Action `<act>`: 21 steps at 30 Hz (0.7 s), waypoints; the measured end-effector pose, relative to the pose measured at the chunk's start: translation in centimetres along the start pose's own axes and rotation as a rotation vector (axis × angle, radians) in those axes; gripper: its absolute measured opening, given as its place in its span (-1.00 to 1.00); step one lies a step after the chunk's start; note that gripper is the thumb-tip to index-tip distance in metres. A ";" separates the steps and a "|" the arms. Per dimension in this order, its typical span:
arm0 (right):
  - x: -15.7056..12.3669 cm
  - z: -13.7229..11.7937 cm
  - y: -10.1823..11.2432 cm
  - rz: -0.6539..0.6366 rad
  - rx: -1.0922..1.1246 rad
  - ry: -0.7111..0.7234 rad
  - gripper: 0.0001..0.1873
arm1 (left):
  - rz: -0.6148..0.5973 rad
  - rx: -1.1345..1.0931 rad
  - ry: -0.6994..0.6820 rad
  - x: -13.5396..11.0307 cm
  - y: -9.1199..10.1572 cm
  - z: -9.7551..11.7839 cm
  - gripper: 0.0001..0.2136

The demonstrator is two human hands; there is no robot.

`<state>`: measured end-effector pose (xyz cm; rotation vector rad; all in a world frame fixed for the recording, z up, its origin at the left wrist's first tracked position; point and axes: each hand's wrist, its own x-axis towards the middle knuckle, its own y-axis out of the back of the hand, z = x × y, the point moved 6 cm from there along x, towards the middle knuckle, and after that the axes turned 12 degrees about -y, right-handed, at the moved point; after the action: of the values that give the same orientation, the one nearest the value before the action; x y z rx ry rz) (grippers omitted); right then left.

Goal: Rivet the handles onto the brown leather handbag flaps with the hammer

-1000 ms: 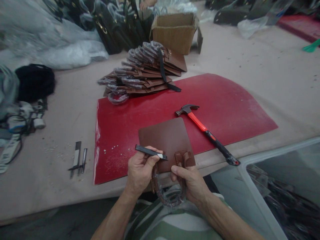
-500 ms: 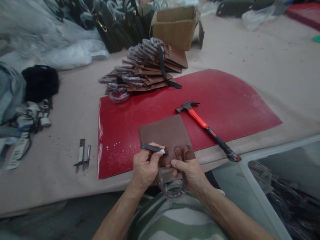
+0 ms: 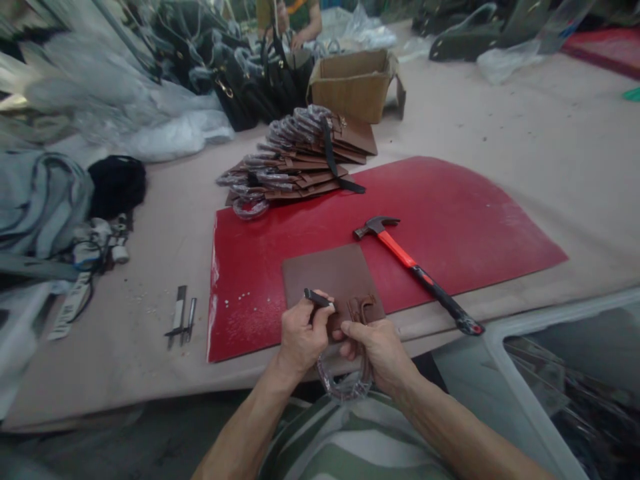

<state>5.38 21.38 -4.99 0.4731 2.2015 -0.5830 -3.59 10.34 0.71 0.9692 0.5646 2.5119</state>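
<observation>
A flat brown leather bag panel [image 3: 325, 270] lies at the front edge of the red mat [image 3: 430, 220], with a plastic-wrapped handle [image 3: 345, 385] hanging toward me. My left hand [image 3: 305, 333] pinches a short black strip [image 3: 318, 298] with a pale spot near its right end, just over the panel's lower part. My right hand [image 3: 380, 350] is closed on the panel's lower right edge, thumb on top, beside the brown handle tabs [image 3: 363, 308]. What the strip's lower side touches is hidden by my left fingers. A claw hammer [image 3: 417, 270] rests to the right.
Brown bag panels with wrapped handles [image 3: 305, 163] are stacked behind the mat, near a cardboard box [image 3: 350, 87]. Slim metal tools [image 3: 177, 313] lie left of the mat. Dark bags [image 3: 240, 93] and plastic wrapping [image 3: 175, 133] fill the back left. Another person's arm [image 3: 310, 27] shows at the far side.
My view has tilted up and turned slightly left, bringing another person's arms into sight. The black strip has turned in my left fingers and looks shorter. My right hand keeps its grip on the panel.
</observation>
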 end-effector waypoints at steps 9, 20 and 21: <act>-2.2 -3.5 5.2 0.044 -0.686 0.156 -0.52 | -0.128 0.109 -0.174 -0.9 -1.2 0.2 -0.89; -1.1 -13.8 10.8 0.547 -0.996 0.450 -0.88 | -0.167 0.081 -0.187 -0.6 -1.8 0.6 -0.88; -0.7 -13.9 10.7 0.487 -0.946 0.399 -0.87 | -0.164 0.076 -0.188 -0.6 -1.7 0.6 -0.87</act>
<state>2.83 37.67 0.89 0.5919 2.2945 0.8515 -2.42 11.67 -0.04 1.1240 0.6557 2.2413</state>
